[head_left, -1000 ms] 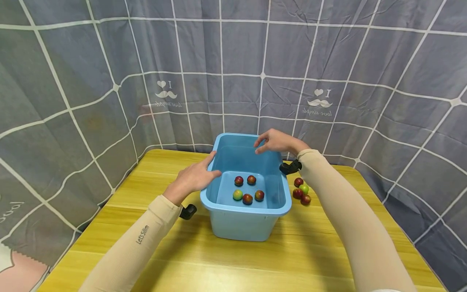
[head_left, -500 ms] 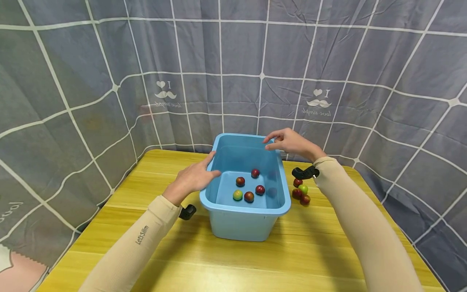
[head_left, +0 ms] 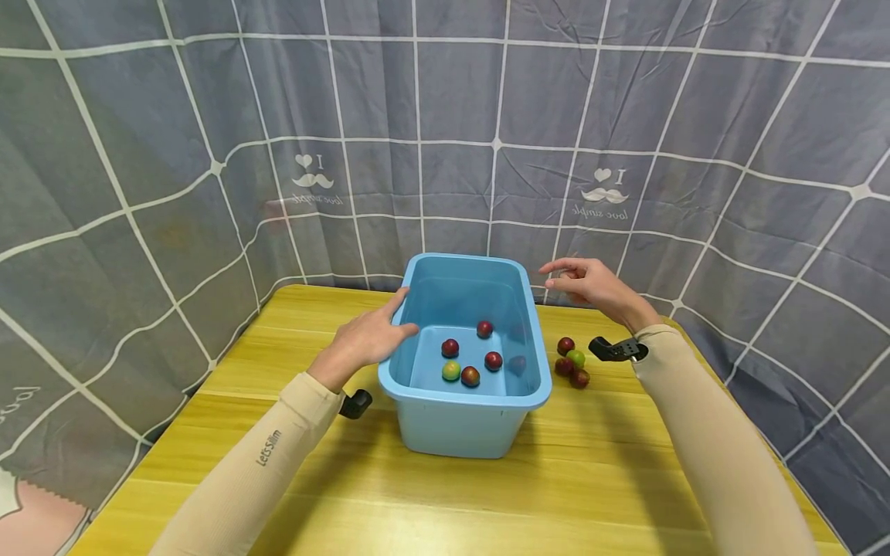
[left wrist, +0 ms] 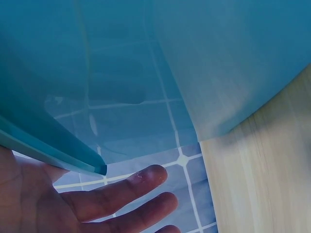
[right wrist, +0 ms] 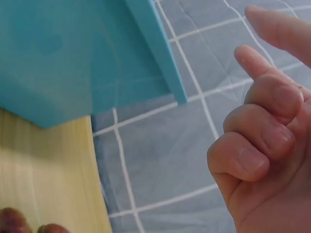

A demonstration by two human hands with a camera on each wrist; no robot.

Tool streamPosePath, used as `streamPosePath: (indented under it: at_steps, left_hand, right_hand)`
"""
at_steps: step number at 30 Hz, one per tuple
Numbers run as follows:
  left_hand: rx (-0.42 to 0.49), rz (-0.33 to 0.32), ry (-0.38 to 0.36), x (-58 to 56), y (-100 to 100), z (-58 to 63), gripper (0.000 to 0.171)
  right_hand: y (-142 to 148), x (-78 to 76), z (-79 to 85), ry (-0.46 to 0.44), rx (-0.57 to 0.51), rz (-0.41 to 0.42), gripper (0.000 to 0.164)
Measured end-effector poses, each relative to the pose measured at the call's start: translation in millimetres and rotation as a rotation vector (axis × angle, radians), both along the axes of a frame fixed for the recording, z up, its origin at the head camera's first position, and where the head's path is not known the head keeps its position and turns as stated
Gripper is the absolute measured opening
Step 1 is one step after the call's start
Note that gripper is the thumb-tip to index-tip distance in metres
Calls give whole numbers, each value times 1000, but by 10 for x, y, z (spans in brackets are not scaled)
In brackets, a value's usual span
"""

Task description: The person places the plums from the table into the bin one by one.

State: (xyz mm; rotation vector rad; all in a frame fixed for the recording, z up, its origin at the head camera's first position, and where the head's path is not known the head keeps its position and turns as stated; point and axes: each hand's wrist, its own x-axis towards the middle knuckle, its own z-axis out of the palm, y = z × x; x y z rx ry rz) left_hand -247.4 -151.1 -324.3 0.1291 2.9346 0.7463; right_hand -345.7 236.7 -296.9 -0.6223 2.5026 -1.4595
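Note:
A light blue plastic tub [head_left: 463, 401] stands on the wooden table. My left hand [head_left: 367, 337] rests on its left rim, thumb over the edge; in the left wrist view, that hand's fingers [left wrist: 141, 182] stretch out under the rim. On the tub floor lie several dark red plums [head_left: 470, 376] and a yellow-green plum [head_left: 451, 371]. Past the tub's right rim, in the air, my right hand [head_left: 601, 292] holds nothing. Its thumb and index finger are extended and apart, while the other fingers are bent, as the right wrist view shows.
Right of the tub, a small cluster of red plums [head_left: 580, 378] and one green plum [head_left: 575, 358] lies on the table [head_left: 445, 502]. A grey curtain [head_left: 459, 100] with white grid lines hangs behind and beside the table.
My right hand has moved right, from over the tub to outside its right rim. Inside, the red plums have rolled to new spots, one farther back. The left hand has stayed at the rim.

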Motion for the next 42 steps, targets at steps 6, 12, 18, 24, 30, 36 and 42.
streamPosePath:
  at_steps: [6,12,18,24,30,36,42]
  left_hand:
    - [-6,3,3,1,-5,-2,78]
    - [-7,4,2,0,5,0,78]
    - [5,6,2,1,5,3,78]
    - [14,4,4,-4,6,3,78]
    - [11,5,0,-6,4,-11,78]
    - [11,3,0,-12,5,-11,78]
    - [15,4,-4,-16,7,-8,78]
  right_hand:
    - [217,33,-155,-63,-129,39,38]
    - [391,66,-331,-91,-219,48,32]
    - [549,81,-515,-118,-267,61,28]
    - [699,110,-756,-161,-312,30,26]
    - [815,119,-962,-185,-334,24,26]
    - [904,148,-1145,-202,-321,-4,27]
    - [980,203,-1316,-220,-302,-35,26]
